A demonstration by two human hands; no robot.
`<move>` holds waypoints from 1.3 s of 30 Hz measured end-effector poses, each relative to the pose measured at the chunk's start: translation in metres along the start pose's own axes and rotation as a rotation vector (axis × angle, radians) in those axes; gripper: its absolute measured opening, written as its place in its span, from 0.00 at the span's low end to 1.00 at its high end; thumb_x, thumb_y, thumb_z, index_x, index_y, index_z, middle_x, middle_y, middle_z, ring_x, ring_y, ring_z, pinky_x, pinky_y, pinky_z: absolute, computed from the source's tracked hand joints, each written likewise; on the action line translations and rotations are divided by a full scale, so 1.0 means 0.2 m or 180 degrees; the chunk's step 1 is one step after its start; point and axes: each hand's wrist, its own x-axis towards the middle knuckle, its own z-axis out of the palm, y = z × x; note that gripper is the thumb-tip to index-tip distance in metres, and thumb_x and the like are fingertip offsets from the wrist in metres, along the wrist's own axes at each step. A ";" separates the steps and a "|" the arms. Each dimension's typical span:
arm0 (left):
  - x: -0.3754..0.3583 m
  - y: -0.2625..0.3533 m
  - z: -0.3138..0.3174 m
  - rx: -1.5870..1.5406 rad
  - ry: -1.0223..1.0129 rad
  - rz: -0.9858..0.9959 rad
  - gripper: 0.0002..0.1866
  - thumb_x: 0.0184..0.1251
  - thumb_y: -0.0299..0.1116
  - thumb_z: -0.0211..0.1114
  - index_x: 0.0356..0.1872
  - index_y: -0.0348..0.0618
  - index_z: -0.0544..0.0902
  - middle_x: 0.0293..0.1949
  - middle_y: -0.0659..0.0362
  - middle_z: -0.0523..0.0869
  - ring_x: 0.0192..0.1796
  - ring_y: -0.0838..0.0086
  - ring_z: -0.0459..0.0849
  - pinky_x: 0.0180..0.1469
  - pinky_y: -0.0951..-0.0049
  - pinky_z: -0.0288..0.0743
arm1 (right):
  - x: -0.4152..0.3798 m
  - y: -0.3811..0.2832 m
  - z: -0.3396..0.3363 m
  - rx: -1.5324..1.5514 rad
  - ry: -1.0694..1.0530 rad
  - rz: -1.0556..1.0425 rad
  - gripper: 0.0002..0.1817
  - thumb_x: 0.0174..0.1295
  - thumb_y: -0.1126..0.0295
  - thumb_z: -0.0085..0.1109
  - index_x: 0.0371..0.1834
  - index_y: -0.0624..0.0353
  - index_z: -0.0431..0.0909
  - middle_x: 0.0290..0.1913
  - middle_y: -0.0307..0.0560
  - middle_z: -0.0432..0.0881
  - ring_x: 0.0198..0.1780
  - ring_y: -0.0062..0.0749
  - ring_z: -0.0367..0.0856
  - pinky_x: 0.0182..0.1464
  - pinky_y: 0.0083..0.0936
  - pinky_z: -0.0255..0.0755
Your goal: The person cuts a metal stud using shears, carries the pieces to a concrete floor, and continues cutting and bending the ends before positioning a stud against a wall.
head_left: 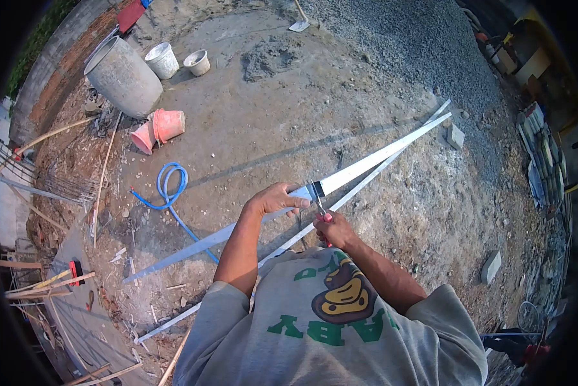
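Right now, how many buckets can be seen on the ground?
4: two white buckets upright beside the grey drum, two orange buckets lying tipped just below it. Others may be hidden.

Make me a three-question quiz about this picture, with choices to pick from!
1. Where does the blue hose lie?
A. on the ground beside the long metal strip
B. inside the big grey drum
C. over the person's shoulder

2. How many orange buckets lie tipped over near the grey drum?
A. none
B. two
C. five

3. What is the left hand doing?
A. hanging free
B. gripping the long metal strip
C. holding a bucket

Answers:
1 A, the hose curls on the dirt next to the strip's lower end.
2 B, two orange buckets lie on their sides by the drum.
3 B, its fingers wrap the strip, while the right hand holds red-handled snips at it.
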 end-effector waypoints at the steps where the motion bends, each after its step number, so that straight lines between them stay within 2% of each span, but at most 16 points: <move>1: 0.00 0.00 0.00 -0.0018 -0.0010 -0.0003 0.32 0.48 0.51 0.81 0.47 0.37 0.81 0.31 0.60 0.83 0.33 0.77 0.83 0.33 0.75 0.79 | -0.01 -0.01 0.01 -0.0035 0.0032 0.0006 0.16 0.59 0.57 0.54 0.30 0.61 0.77 0.24 0.48 0.80 0.28 0.36 0.81 0.34 0.34 0.73; 6: -0.01 0.00 0.01 -0.0119 -0.0033 -0.0025 0.32 0.48 0.50 0.81 0.49 0.38 0.81 0.31 0.61 0.82 0.32 0.77 0.82 0.33 0.75 0.79 | 0.00 0.04 0.02 -0.0194 0.0099 -0.0149 0.16 0.59 0.58 0.53 0.32 0.62 0.76 0.26 0.51 0.81 0.29 0.40 0.82 0.36 0.36 0.74; 9: 0.00 0.00 0.00 -0.0034 -0.0083 -0.0058 0.32 0.48 0.50 0.81 0.49 0.38 0.81 0.31 0.61 0.82 0.32 0.77 0.82 0.33 0.75 0.79 | -0.01 0.02 0.02 -0.0210 0.0073 -0.0005 0.16 0.59 0.57 0.53 0.32 0.62 0.76 0.27 0.52 0.82 0.31 0.42 0.82 0.38 0.38 0.74; 12: 0.02 -0.04 -0.01 -0.0108 -0.0106 -0.0066 0.32 0.49 0.50 0.80 0.49 0.38 0.81 0.31 0.62 0.82 0.33 0.77 0.82 0.33 0.75 0.79 | -0.01 0.03 0.04 -0.0171 0.0247 -0.0027 0.17 0.59 0.56 0.54 0.33 0.62 0.77 0.27 0.54 0.82 0.32 0.44 0.83 0.39 0.39 0.74; 14: 0.01 -0.01 0.00 -0.0097 -0.0101 -0.0062 0.32 0.49 0.50 0.80 0.49 0.39 0.82 0.31 0.62 0.82 0.33 0.78 0.82 0.33 0.75 0.79 | 0.05 0.14 0.07 -0.0403 0.0496 -0.0334 0.18 0.59 0.56 0.55 0.33 0.63 0.78 0.27 0.55 0.82 0.32 0.45 0.82 0.39 0.39 0.74; 16: -0.01 0.00 0.01 -0.0096 -0.0099 -0.0044 0.31 0.49 0.50 0.80 0.48 0.39 0.82 0.31 0.62 0.83 0.33 0.78 0.82 0.33 0.75 0.79 | 0.04 0.12 0.08 -0.0452 0.0633 -0.0377 0.18 0.59 0.57 0.56 0.33 0.65 0.78 0.28 0.57 0.81 0.33 0.47 0.82 0.40 0.39 0.74; 21: 0.00 -0.03 -0.07 0.0233 -0.0135 -0.0182 0.30 0.49 0.52 0.80 0.45 0.38 0.82 0.30 0.61 0.83 0.33 0.78 0.82 0.35 0.76 0.79 | -0.05 0.05 0.12 0.0174 0.0776 -0.0124 0.18 0.60 0.57 0.58 0.33 0.65 0.79 0.28 0.60 0.81 0.35 0.51 0.82 0.41 0.40 0.73; 25: -0.04 0.06 -0.14 0.0299 -0.0096 -0.0058 0.34 0.47 0.57 0.79 0.43 0.37 0.82 0.30 0.60 0.83 0.32 0.77 0.83 0.36 0.74 0.78 | -0.22 0.14 0.20 -0.0344 0.0863 -0.0116 0.18 0.61 0.57 0.59 0.33 0.66 0.78 0.25 0.55 0.80 0.30 0.43 0.80 0.39 0.38 0.73; 26: -0.04 0.07 -0.18 0.0299 -0.0057 -0.0016 0.35 0.46 0.58 0.79 0.43 0.36 0.82 0.30 0.60 0.84 0.32 0.77 0.83 0.36 0.73 0.78 | -0.23 0.22 0.21 0.0296 0.0808 0.0297 0.17 0.61 0.57 0.59 0.31 0.62 0.77 0.23 0.50 0.79 0.24 0.37 0.78 0.32 0.35 0.73; 29: -0.07 0.13 -0.26 0.0452 0.0217 0.0060 0.38 0.42 0.61 0.80 0.43 0.36 0.82 0.32 0.58 0.85 0.32 0.76 0.83 0.37 0.72 0.78 | -0.29 0.25 0.16 0.1019 0.1094 0.0862 0.16 0.60 0.56 0.58 0.28 0.58 0.76 0.20 0.44 0.77 0.20 0.31 0.76 0.25 0.33 0.69; 30: -0.07 0.15 -0.26 0.0627 0.0340 0.0105 0.39 0.40 0.62 0.81 0.43 0.37 0.82 0.32 0.57 0.85 0.32 0.75 0.83 0.38 0.71 0.77 | -0.29 0.27 0.16 0.0887 0.1254 0.0870 0.13 0.60 0.57 0.57 0.27 0.55 0.74 0.18 0.39 0.75 0.18 0.25 0.73 0.20 0.29 0.65; 31: -0.07 0.14 -0.23 0.0782 0.0467 0.0155 0.40 0.38 0.62 0.81 0.43 0.37 0.82 0.32 0.57 0.86 0.32 0.74 0.83 0.39 0.71 0.77 | -0.33 0.20 0.15 0.0761 0.1198 0.0957 0.13 0.60 0.58 0.58 0.30 0.57 0.75 0.18 0.40 0.75 0.18 0.26 0.73 0.20 0.30 0.66; 33: -0.09 0.05 -0.18 0.0881 0.0522 0.0265 0.39 0.39 0.60 0.81 0.44 0.36 0.82 0.35 0.55 0.86 0.36 0.72 0.84 0.43 0.69 0.77 | -0.25 0.34 0.19 0.0742 0.1076 0.0692 0.14 0.61 0.57 0.58 0.32 0.57 0.75 0.19 0.40 0.75 0.18 0.27 0.73 0.21 0.31 0.66; 36: -0.16 0.04 -0.08 0.1288 0.0665 0.0491 0.38 0.41 0.56 0.81 0.46 0.34 0.81 0.39 0.52 0.86 0.42 0.69 0.83 0.48 0.66 0.76 | -0.20 0.26 0.24 0.0877 0.0978 0.0474 0.16 0.61 0.55 0.58 0.33 0.59 0.75 0.19 0.40 0.74 0.18 0.27 0.73 0.20 0.29 0.67; 39: -0.22 0.10 -0.01 0.1472 0.0734 0.0493 0.38 0.42 0.54 0.80 0.47 0.33 0.80 0.41 0.48 0.85 0.45 0.66 0.83 0.50 0.65 0.75 | -0.16 0.20 0.32 0.1385 0.1070 0.0216 0.16 0.65 0.57 0.59 0.29 0.57 0.72 0.18 0.38 0.74 0.17 0.24 0.71 0.19 0.28 0.65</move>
